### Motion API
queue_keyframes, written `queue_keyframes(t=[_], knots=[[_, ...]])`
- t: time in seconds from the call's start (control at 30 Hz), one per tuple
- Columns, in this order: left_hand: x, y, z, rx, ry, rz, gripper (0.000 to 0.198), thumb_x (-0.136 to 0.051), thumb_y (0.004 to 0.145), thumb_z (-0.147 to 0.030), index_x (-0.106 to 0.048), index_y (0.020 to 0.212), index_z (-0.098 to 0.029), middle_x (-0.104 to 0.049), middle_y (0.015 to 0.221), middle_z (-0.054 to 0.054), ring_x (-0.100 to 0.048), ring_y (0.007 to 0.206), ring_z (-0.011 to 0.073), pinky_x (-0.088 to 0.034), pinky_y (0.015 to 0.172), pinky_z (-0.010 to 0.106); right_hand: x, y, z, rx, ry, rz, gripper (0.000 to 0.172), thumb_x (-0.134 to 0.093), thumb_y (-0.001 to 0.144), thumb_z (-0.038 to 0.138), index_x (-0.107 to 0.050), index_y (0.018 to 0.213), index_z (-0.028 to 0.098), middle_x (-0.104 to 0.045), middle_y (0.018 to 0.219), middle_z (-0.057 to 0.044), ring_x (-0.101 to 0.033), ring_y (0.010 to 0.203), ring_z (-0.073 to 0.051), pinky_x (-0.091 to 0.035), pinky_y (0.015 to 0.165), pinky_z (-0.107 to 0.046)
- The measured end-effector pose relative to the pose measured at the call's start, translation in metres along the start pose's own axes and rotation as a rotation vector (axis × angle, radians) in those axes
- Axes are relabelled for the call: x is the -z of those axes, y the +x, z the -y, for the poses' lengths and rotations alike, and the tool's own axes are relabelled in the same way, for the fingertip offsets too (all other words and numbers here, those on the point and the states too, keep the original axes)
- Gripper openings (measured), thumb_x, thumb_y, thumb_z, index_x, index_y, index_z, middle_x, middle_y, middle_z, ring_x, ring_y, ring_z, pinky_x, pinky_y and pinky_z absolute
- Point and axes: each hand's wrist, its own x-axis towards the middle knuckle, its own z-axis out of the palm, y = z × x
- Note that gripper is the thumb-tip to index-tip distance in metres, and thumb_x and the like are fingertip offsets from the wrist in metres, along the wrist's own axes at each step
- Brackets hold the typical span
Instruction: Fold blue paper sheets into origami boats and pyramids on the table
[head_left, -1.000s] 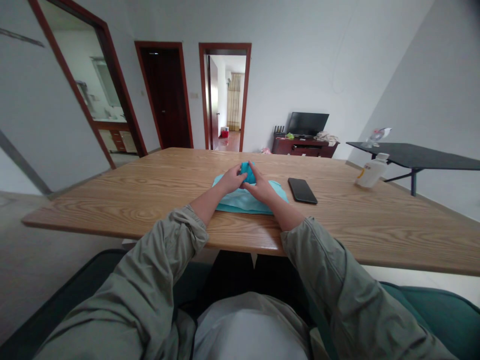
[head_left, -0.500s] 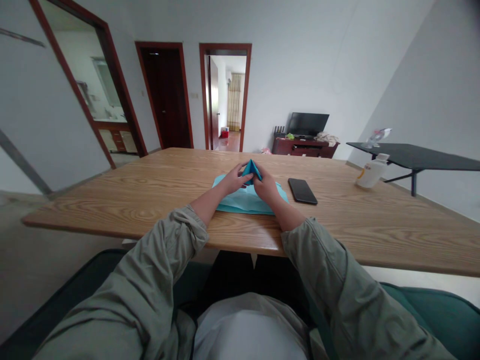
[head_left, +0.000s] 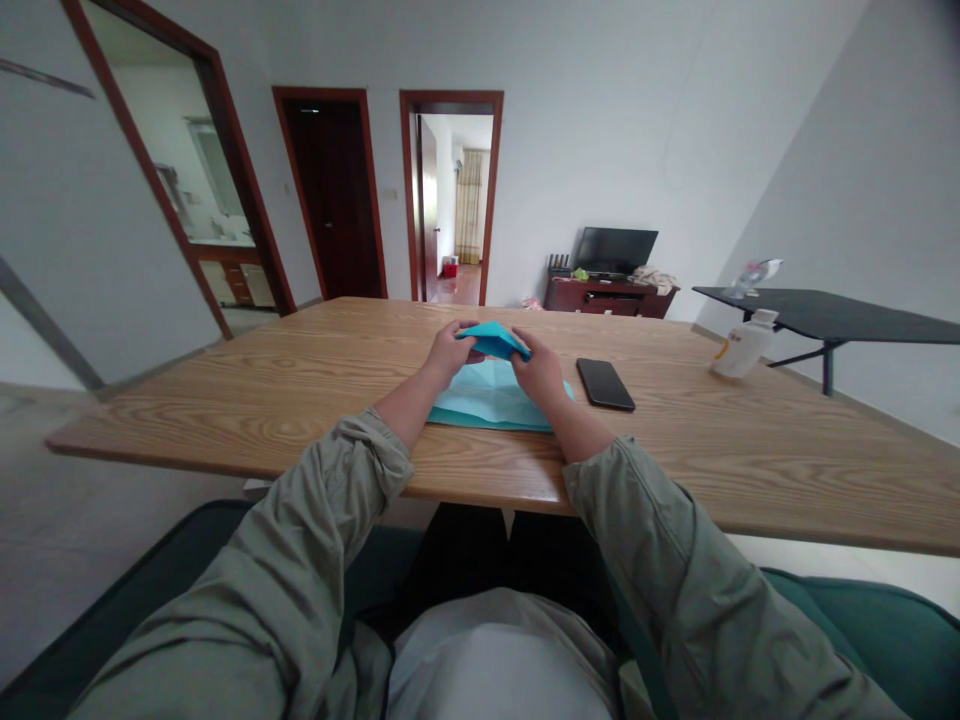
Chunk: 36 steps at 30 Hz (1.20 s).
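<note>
A folded piece of blue paper [head_left: 495, 338] is held up between my two hands, above the table. My left hand [head_left: 451, 354] pinches its left corner, and my right hand [head_left: 540, 368] grips its right corner. The piece is spread wide, with a low peak at its top middle. Beneath it, light-blue sheets [head_left: 487, 396] lie flat near the table's front edge, showing creases. My wrists partly cover the sides of these sheets.
A black phone [head_left: 605, 384] lies on the wooden table [head_left: 285, 390], right of the sheets. Farther right stands a translucent white bottle [head_left: 745, 346]. Beyond the table are a dark folding table [head_left: 840, 308] and a television [head_left: 616, 251] on a low cabinet.
My hands have moved apart, the left one leftward and the right one slightly rightward. The folded blue paper has gone from a steep, narrow peak to a wide, flatter shape.
</note>
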Motion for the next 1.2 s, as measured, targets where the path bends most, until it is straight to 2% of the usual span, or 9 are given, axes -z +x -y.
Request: queue_keyframes(t=[0.13, 0.27, 0.47, 0.63, 0.77, 0.83, 0.97, 1.07, 1.2], knots=[[0.001, -0.001, 0.000, 0.031, -0.142, 0.099, 0.035, -0.067, 0.073, -0.021, -0.056, 0.106, -0.018, -0.065, 0.083, 0.002, -0.066, 0.070, 0.0138, -0.057, 0.075, 0.036, 0.000, -0.003, 0.009, 0.124, -0.005, 0.103, 0.057, -0.048, 0.078, 0.012, -0.054, 0.134, 0.021, -0.060, 0.129, -0.006, -0.056, 0.118, -0.026, -0.042, 0.103, -0.043], [0.001, -0.003, 0.002, -0.012, -0.207, 0.261, 0.035, -0.077, 0.067, -0.029, -0.060, 0.095, -0.016, -0.067, 0.093, 0.005, -0.066, 0.083, 0.0142, -0.053, 0.085, 0.035, -0.003, -0.005, 0.010, 0.080, 0.033, 0.215, 0.061, -0.051, 0.079, 0.018, -0.047, 0.139, 0.025, -0.068, 0.116, -0.003, -0.064, 0.102, -0.024, -0.048, 0.094, -0.043], [0.001, -0.009, 0.002, -0.020, -0.045, 0.363, 0.050, -0.079, 0.065, -0.038, -0.063, 0.109, -0.021, -0.064, 0.118, 0.007, -0.063, 0.099, 0.0202, -0.053, 0.081, 0.035, -0.002, -0.006, 0.014, 0.067, 0.149, 0.269, 0.042, -0.053, 0.083, 0.032, -0.062, 0.123, 0.021, -0.070, 0.108, -0.004, -0.068, 0.090, -0.023, -0.053, 0.084, -0.038], [-0.002, -0.007, 0.008, -0.156, 0.164, 0.337, 0.058, -0.078, 0.066, -0.041, -0.062, 0.119, -0.023, -0.062, 0.124, 0.009, -0.062, 0.101, 0.0229, -0.052, 0.082, 0.036, -0.005, -0.006, 0.012, 0.048, 0.252, 0.273, 0.036, -0.056, 0.081, 0.029, -0.064, 0.114, 0.019, -0.071, 0.104, -0.005, -0.069, 0.081, -0.021, -0.056, 0.076, -0.036], [-0.002, 0.000, 0.014, -0.236, 0.225, 0.288, 0.060, -0.078, 0.066, -0.040, -0.059, 0.118, -0.019, -0.065, 0.115, 0.010, -0.063, 0.094, 0.0197, -0.050, 0.082, 0.034, -0.008, -0.006, 0.010, 0.027, 0.333, 0.214, 0.052, -0.063, 0.073, 0.027, -0.055, 0.124, 0.020, -0.064, 0.120, -0.009, -0.067, 0.091, -0.021, -0.057, 0.075, -0.033], [-0.001, 0.002, 0.016, -0.234, 0.260, 0.261, 0.060, -0.079, 0.064, -0.040, -0.058, 0.115, -0.017, -0.066, 0.108, 0.010, -0.063, 0.086, 0.0176, -0.050, 0.077, 0.032, -0.008, -0.006, 0.010, 0.026, 0.359, 0.185, 0.058, -0.065, 0.071, 0.028, -0.051, 0.126, 0.020, -0.061, 0.124, -0.010, -0.065, 0.097, -0.022, -0.057, 0.075, -0.033], [0.000, 0.001, 0.015, -0.269, 0.331, 0.244, 0.047, -0.078, 0.064, -0.042, -0.059, 0.098, -0.015, -0.064, 0.089, 0.004, -0.060, 0.075, 0.0156, -0.049, 0.071, 0.030, -0.008, -0.006, 0.011, 0.033, 0.366, 0.205, 0.053, -0.064, 0.072, 0.031, -0.053, 0.122, 0.020, -0.060, 0.124, -0.009, -0.065, 0.093, -0.020, -0.056, 0.077, -0.033], [0.000, -0.001, 0.011, -0.357, 0.443, 0.136, 0.040, -0.079, 0.063, -0.043, -0.059, 0.084, -0.016, -0.060, 0.084, 0.002, -0.057, 0.081, 0.0172, -0.047, 0.078, 0.031, -0.008, -0.004, 0.009, 0.020, 0.367, 0.204, 0.053, -0.063, 0.073, 0.035, -0.051, 0.122, 0.021, -0.059, 0.125, -0.009, -0.066, 0.087, -0.019, -0.056, 0.075, -0.034], [0.003, -0.003, 0.003, -0.496, 0.590, 0.021, 0.037, -0.080, 0.062, -0.038, -0.059, 0.084, -0.017, -0.056, 0.093, 0.004, -0.054, 0.095, 0.0202, -0.042, 0.090, 0.034, -0.008, -0.001, 0.003, 0.031, 0.230, 0.090, 0.046, -0.064, 0.073, 0.040, -0.053, 0.114, 0.021, -0.062, 0.113, -0.008, -0.062, 0.095, -0.022, -0.053, 0.076, -0.035]])
